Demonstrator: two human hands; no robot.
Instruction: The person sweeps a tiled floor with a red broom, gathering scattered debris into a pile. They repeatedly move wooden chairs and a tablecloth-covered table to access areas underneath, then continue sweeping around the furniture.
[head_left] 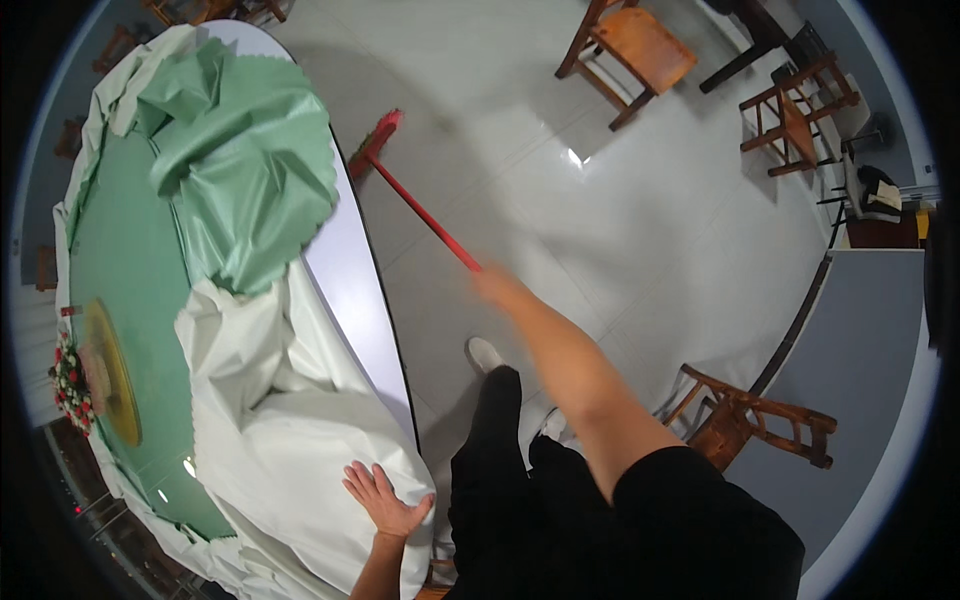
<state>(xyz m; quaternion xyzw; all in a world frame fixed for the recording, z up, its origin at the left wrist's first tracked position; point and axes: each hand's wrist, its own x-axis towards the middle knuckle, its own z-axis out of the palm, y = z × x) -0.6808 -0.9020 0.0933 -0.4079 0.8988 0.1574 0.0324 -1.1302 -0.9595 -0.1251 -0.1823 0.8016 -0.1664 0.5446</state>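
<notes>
My right hand (493, 285), slightly blurred, is closed round the end of the red handle of a broom (425, 218). The broom's red head rests on the floor, close against the far part of the table's edge. On the near end of the table, my left hand (385, 500) lies with its fingers spread on a bunched white tablecloth (300, 440). Beyond that cloth, a crumpled green tablecloth (255, 150) is folded back, baring a pale strip of the tabletop (350, 270).
A round gold plate (113, 375) and red and white flowers (70, 385) stand at the table's left. Wooden chairs (645, 50) (795, 130) are at the far right. Another chair (735, 420) stands near my right arm, beside a grey-topped table (850, 400). Grey tiles (480, 120) cover the floor.
</notes>
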